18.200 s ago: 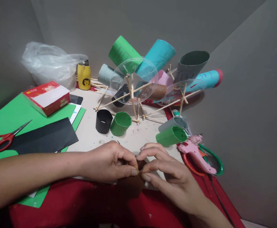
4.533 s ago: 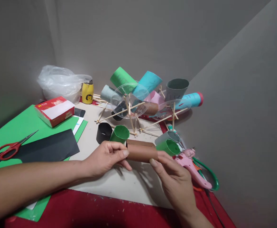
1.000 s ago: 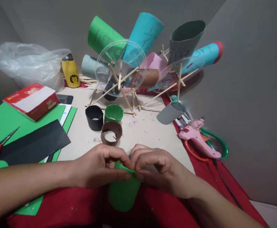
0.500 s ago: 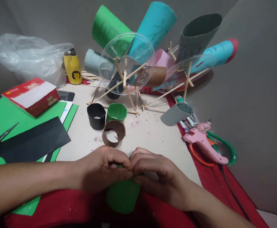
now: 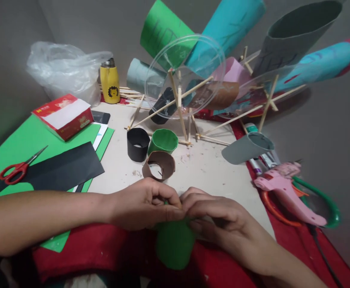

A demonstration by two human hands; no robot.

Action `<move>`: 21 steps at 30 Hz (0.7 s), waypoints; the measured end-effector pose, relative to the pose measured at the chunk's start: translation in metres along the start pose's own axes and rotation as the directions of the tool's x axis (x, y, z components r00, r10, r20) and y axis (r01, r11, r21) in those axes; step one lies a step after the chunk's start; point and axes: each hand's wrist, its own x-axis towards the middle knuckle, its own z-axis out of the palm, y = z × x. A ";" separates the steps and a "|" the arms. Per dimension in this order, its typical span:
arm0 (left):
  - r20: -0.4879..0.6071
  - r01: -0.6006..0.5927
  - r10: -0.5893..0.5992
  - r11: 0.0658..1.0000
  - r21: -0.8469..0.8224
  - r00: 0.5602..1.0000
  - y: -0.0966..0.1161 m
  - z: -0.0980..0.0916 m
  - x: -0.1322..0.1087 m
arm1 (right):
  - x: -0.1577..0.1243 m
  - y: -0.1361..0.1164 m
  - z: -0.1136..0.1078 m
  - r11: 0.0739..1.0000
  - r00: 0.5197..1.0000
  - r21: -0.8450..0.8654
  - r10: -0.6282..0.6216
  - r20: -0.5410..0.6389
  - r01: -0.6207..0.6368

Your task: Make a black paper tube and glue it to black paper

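My left hand and my right hand meet at the near edge of the board, fingers pinched together on the top rim of a green paper tube that hangs down toward me. Both hands are closed on it. Just beyond my left hand stand a brown paper ring, a green ring and a black ring.
A stick-and-paper-tube wheel with clear plastic discs stands at the back. A grey tube and pink glue gun lie right. Red scissors, black paper, green sheets, a tissue box, yellow bottle and plastic bag lie left.
My view has shifted left and closer. The hands stay pinched on the green tube's rim, with the tube hanging a little lower between them.
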 end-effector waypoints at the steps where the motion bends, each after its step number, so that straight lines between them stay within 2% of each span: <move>1: 0.001 -0.008 0.008 1.000 -0.004 1.000 0.001 0.000 0.000 | 0.000 0.001 -0.001 0.999 1.000 0.035 -0.004 -0.002 0.004; 6: 0.013 -0.051 0.051 0.998 0.048 0.999 0.008 0.005 -0.002 | 0.002 0.005 -0.004 0.985 1.000 0.172 -0.023 0.021 0.019; 11: 0.005 -0.031 0.031 0.999 0.036 1.000 0.004 0.006 -0.002 | 0.001 0.003 0.001 0.996 0.998 0.090 0.032 -0.046 -0.028; 15: 0.008 0.020 -0.021 0.997 0.070 1.000 0.000 0.001 0.000 | 0.000 0.001 0.004 0.997 0.998 0.074 0.023 -0.065 -0.018; 21: 0.024 0.006 -0.005 0.998 -0.065 1.000 0.004 0.001 0.000 | 0.000 0.010 -0.002 0.969 0.996 0.248 0.024 -0.091 -0.001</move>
